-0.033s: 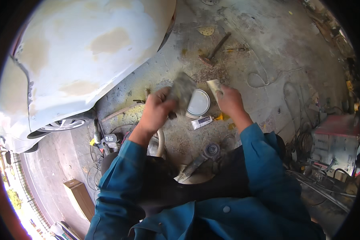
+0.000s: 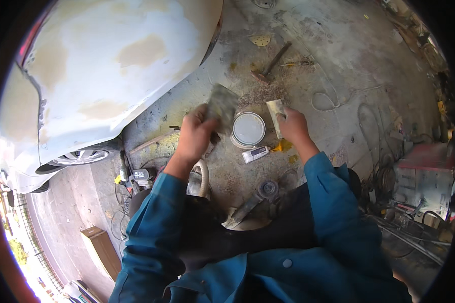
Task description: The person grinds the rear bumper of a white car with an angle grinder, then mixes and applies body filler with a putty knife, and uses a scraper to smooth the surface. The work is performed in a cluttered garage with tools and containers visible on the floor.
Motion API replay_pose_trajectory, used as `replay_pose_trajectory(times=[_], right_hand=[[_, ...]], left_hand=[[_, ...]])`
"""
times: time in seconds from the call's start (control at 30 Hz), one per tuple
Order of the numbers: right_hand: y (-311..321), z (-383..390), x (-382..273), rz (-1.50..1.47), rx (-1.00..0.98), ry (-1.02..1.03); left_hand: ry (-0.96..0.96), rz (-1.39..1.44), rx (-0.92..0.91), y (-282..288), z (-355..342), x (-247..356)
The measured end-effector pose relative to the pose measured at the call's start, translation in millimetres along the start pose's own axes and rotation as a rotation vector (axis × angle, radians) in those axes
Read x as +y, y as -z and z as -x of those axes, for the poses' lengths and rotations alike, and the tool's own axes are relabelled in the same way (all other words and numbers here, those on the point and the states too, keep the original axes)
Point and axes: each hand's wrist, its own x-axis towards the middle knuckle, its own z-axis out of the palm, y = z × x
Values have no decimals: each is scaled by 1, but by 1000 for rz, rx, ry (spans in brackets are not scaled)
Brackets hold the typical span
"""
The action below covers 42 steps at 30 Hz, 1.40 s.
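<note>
My left hand is closed on a grey, smeared flat plate, gripping its lower left edge; it looks like a putty mixing board and is slightly blurred. In my right hand a pale, flat putty spreader is pinched and held upright, apart from the plate. A round can with a whitish lid stands on the floor between and below the hands. Just under it lies a white tube with a yellow piece at its end.
A car body with white and tan patches fills the upper left. On the floor lie a hammer, a perforated yellow disc and a looped cord. A power tool rests by my knees. A red-topped cabinet stands right.
The plate in my left hand has moved left, uncovering more of the can's lid. My right hand with the spreader has shifted slightly to the right.
</note>
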Motion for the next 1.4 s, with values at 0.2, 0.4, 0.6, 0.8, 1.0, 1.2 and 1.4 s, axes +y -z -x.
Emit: replay_pose_trajectory(times=[0.2,0.4,0.6,0.8,1.0,1.2,1.4], right_hand=[[-73,18,66,-281,8,-240],[-116,20,94,-259,-7,-316],[-147,22,86,-357,-8,-383],[-164,21,113,-767,40,-552],[-134,23,98,-1148,-187,-904],[-152,36,112,-1120,-215,-897],[-159,55,80,-591,120,-379]], left_hand=[[-222,-905,350,12,-36,-90],[-134,-1126,95,-52,-40,-136],[-27,-1247,-140,-73,-46,-175],[-17,-1204,-233,-96,-66,-187],[2,-1166,-200,-90,-72,-185],[-3,-1267,-230,-97,-73,-180],[-38,-1328,-218,-98,-72,-186]])
